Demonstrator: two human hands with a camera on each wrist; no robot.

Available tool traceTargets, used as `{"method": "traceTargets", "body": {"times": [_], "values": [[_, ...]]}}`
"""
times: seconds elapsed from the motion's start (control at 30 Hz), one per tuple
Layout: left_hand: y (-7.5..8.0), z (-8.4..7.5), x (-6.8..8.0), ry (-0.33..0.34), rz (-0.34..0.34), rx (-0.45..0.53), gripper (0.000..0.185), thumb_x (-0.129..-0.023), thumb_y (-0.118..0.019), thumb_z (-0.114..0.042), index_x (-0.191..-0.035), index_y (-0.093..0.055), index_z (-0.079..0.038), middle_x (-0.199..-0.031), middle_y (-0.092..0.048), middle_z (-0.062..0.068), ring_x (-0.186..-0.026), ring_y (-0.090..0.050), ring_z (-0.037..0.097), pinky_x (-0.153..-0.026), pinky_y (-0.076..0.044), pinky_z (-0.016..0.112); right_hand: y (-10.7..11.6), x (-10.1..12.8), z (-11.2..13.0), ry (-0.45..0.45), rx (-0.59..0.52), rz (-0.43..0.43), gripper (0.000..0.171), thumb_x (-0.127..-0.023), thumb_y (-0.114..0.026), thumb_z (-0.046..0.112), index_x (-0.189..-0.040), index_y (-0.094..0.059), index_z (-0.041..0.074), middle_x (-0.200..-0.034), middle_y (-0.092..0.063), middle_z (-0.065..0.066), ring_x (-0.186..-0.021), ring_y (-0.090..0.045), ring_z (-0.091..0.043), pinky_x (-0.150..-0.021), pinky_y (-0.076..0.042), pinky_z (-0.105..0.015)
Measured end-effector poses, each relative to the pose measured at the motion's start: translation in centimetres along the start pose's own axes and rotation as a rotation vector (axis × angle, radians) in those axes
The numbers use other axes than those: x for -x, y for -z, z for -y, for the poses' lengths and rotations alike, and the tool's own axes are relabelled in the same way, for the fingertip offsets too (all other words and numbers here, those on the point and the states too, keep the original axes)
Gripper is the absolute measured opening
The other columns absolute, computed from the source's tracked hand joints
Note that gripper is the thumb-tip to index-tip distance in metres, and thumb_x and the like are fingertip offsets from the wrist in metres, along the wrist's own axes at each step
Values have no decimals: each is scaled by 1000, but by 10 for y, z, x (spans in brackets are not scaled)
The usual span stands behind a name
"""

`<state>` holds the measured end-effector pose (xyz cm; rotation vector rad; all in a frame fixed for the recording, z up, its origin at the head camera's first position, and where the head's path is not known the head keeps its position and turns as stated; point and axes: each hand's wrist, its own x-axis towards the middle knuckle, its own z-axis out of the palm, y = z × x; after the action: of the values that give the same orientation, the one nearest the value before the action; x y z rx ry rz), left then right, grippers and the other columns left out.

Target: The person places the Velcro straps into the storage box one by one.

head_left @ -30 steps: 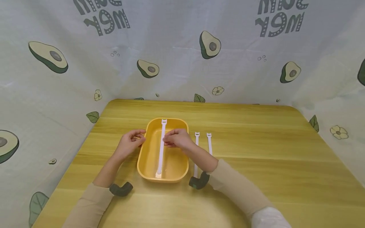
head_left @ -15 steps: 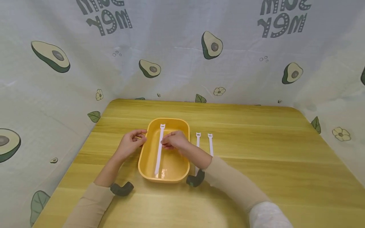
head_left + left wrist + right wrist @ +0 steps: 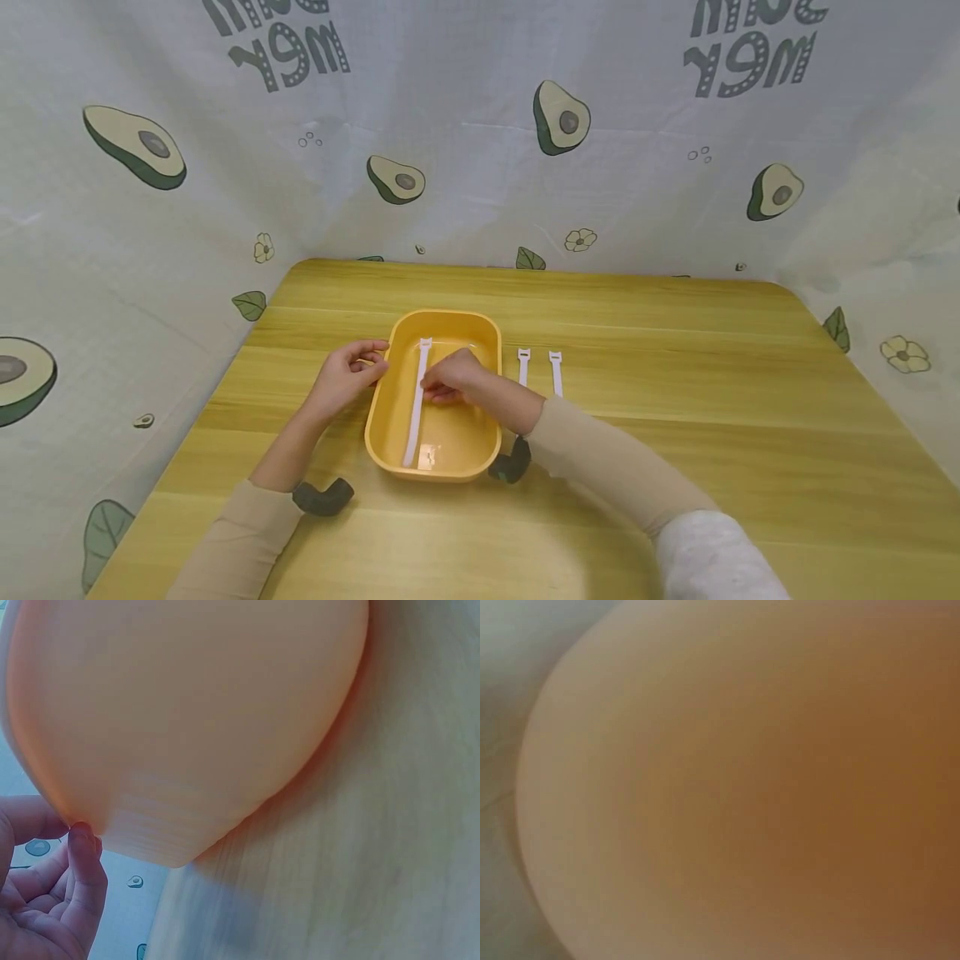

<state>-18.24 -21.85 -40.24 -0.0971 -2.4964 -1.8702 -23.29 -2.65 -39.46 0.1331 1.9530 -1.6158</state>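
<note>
Care at the near end first: the white strap lies lengthwise in the yellow tray on the counter. Right hand pinches its middle; left hand, fingers curled, steadies the rim. Lower it flat, then loosen the pinch gently.

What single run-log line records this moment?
left hand: holds yellow plastic tray rim | right hand: pinches white strap inside tray | two white straps: on wooden table
</note>
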Motion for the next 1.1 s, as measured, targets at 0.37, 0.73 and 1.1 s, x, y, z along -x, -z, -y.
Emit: {"method": "traceTargets", "body": {"times": [0.37, 0.73, 1.1], "values": [[-1, 2, -1, -13, 4, -2, 36, -93, -63, -6, -125, -57, 9, -99, -58, 17, -69, -56, 10, -67, -52, 23, -5, -3, -4, 0, 66, -19, 4, -82, -69, -7, -85, -67, -10, -57, -63, -9, -47, -62, -12, -45, -51, -20], [1, 2, -2, -13, 0, -9, 35, -94, -63, -6, -125, -58, 9, -99, -58, 15, -69, -56, 11, -66, -52, 21, -10, -6, -3, 55, 121, -21, 6, -82, -68, -9, -87, -66, -7, -60, -65, -9, -49, -63, -12, -47, -52, -20], [0, -1, 0, -1, -3, -14, 36, -94, -64, -7, -126, -57, 9, -98, -58, 16, -69, -55, 10, -64, -50, 20, -9, -5, -3, 71, 137, 16, 3, -83, -66, -8, -86, -65, -6, -67, -69, -13, -56, -67, -15, -55, -56, -25]]}}
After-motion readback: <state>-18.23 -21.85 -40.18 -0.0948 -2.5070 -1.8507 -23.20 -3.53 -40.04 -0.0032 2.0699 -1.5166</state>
